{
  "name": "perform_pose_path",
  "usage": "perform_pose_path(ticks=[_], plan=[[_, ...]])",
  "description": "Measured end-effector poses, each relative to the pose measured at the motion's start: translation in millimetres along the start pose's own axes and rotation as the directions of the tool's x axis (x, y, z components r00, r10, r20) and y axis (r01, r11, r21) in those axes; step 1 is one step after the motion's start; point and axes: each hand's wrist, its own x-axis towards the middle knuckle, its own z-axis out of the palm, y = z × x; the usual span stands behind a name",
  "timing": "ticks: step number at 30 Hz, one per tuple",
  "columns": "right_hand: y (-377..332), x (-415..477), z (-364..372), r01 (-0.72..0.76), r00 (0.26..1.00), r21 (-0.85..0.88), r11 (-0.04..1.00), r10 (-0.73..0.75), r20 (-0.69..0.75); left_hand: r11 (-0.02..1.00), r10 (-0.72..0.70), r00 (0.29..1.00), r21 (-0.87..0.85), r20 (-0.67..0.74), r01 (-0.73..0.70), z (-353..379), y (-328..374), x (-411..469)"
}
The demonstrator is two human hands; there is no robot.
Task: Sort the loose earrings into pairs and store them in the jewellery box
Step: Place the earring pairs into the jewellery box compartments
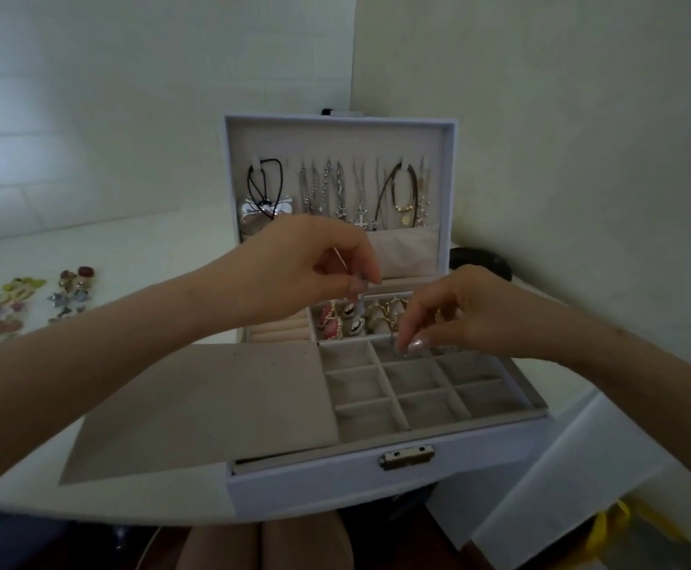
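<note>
1. Head cam, nearest first: jewellery box (335, 479) sits open on the surface (150, 257), grid tray up front.
2. Right hand (471, 310) pinches a small blurry earring (401, 350), fingertips down in the grid's back-middle compartment.
3. Left hand (307, 261), slightly higher, pinches a dangly earring (359, 304) hanging over the ring rolls (348, 322).
4. Loose earrings (35, 302) lie far left; necklaces (335, 191) hang in the lid.

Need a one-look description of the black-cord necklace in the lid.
Find the white jewellery box; its lid stands upright at the back, necklaces hanging inside. The black-cord necklace is leftmost: black cord and big shiny pendant, beside thin metal chains.
</note>
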Motion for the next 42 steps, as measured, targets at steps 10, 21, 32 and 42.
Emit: perform_pose_path(ticks=[10,21,32,42], plan=[[19.0,9.9,-2.5,0.085,0.995,-0.137,0.987,-0.091,-0.035,1.0,0.016,1.0,0.023,0.024,-0.016,3.8,3.7,1.9],[22.1,15.2,19.4,0.185,0.952,-0.11,0.977,-0.205,-0.225,1.0,-0.004,1.0,-0.01,0.007,0.005,9.0,1.0,4.3],[21.7,11.5,26.7,0.151,0.964,-0.014,0.988,-0.151,-0.218,0.999,-0.026,1.0,-0.04,0.003,0.026,11.1,-2.7,4.8],[13.1,12.8,25.5,0.168,0.961,-0.088,0.982,-0.183,-0.209,0.999,-0.046,0.999,-0.018,0.004,0.046,9.4,-0.5,3.3]])
